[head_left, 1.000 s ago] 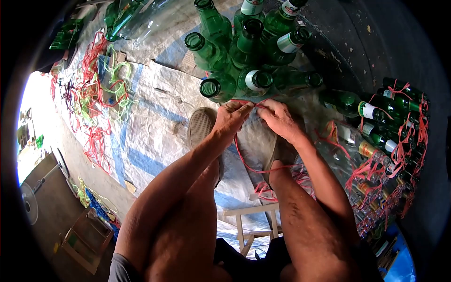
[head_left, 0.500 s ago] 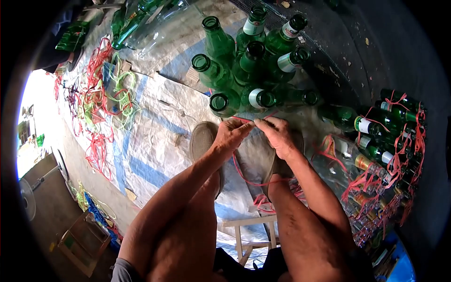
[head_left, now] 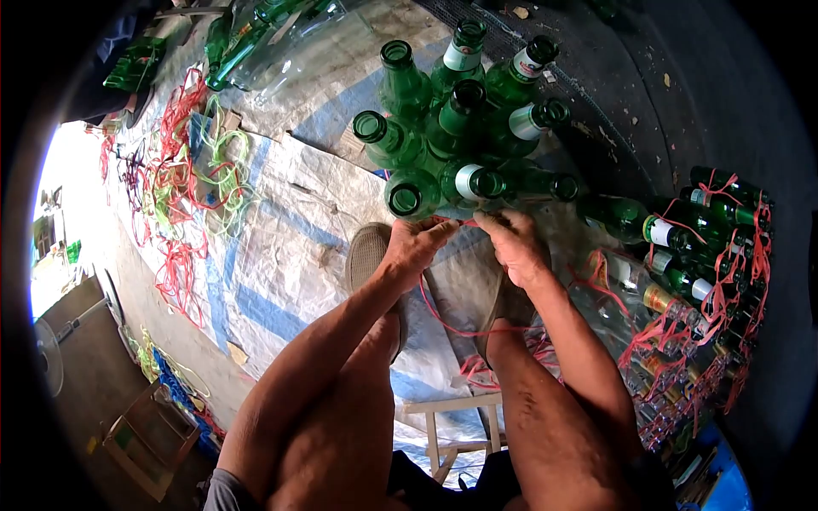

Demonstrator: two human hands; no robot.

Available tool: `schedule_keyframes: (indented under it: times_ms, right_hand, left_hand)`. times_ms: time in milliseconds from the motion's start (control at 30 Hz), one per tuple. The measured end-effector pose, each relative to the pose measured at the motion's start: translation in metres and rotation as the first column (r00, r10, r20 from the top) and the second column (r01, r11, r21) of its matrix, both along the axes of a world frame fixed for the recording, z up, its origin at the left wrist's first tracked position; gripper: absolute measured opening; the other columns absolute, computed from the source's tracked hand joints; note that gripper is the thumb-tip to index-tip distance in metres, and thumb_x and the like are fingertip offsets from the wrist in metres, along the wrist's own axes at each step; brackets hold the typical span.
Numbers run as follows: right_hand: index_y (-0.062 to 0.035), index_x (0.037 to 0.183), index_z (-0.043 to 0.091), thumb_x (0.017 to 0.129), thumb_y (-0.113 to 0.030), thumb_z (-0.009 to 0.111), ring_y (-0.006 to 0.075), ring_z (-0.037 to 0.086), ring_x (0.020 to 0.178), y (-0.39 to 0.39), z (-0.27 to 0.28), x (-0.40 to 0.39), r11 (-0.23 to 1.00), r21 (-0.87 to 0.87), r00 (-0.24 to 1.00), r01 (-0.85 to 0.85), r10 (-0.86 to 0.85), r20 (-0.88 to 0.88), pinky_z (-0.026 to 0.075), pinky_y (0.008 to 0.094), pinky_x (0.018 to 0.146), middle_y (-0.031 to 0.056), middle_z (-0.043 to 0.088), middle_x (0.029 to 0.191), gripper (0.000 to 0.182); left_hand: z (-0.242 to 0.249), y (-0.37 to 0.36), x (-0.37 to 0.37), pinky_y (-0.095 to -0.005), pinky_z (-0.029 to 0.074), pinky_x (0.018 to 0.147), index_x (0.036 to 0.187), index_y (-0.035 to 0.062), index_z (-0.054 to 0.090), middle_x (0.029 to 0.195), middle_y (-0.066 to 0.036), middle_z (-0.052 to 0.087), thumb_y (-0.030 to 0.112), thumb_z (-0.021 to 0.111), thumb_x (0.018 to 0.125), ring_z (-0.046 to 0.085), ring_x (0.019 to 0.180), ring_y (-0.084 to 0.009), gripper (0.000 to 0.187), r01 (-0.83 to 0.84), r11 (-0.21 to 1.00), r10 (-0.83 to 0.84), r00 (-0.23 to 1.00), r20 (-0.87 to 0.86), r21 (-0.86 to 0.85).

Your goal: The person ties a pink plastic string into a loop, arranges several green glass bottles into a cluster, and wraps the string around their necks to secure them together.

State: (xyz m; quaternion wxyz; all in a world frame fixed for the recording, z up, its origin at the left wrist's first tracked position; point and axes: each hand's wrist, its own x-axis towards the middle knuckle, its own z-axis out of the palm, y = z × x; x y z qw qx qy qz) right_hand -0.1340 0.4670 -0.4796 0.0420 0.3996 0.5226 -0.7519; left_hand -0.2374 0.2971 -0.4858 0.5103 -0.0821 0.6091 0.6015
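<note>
Several green glass bottles (head_left: 464,119) stand bunched together in front of my feet, their open mouths facing up. At the near side of the bunch, my left hand (head_left: 417,245) pinches a red plastic string (head_left: 439,322). My right hand (head_left: 517,244) is closed on the same string, a short stretch of which shows between the two hands. Both hands sit close against the nearest bottles; how the string runs around the bunch is mostly hidden. A loose length of it hangs from the left hand and trails between my shoes.
Bottles bundled with red string (head_left: 699,247) lie at the right. Tangled red and green strings (head_left: 183,162) lie on the sheet (head_left: 290,230) at left. A small wooden stool (head_left: 452,407) stands between my legs. Another person's leg (head_left: 106,81) shows at upper left.
The hands have come up against the nearest bottles, the right one shifting slightly to the right. The nearest bottles have shifted slightly, and the string between the hands is a little wider.
</note>
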Motion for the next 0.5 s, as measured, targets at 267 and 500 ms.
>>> schedule_keyframes:
  times_ms: [267,500]
  right_hand:
    - [-0.003,0.101,0.07,0.094,-0.022,0.072,0.0066,0.052,0.077,0.003,-0.013,0.0,0.974,0.227,0.999,-0.011,0.021,-0.039,0.043,0.0265,0.07,-0.0041,0.061,0.083,0.02]
    - [0.0,0.098,0.071,0.092,-0.018,0.071,0.0085,0.053,0.082,0.014,-0.01,0.001,0.957,0.263,0.993,-0.119,0.115,0.031,0.044,0.0277,0.074,-0.0018,0.064,0.087,0.019]
  left_hand:
    - [0.009,0.005,-0.001,-0.0262,0.042,0.063,0.103,-0.0042,0.072,0.084,0.0,0.065,0.018,0.076,0.091,0.053,0.072,-0.0087,0.025,0.077,0.996,-0.08,0.992,-0.102,-0.038]
    - [0.013,0.009,0.002,-0.0256,0.038,0.058,0.1,-0.0041,0.073,0.078,0.002,0.06,0.021,0.078,0.089,0.05,0.068,-0.0074,0.027,0.087,0.995,-0.091,0.986,-0.138,-0.038]
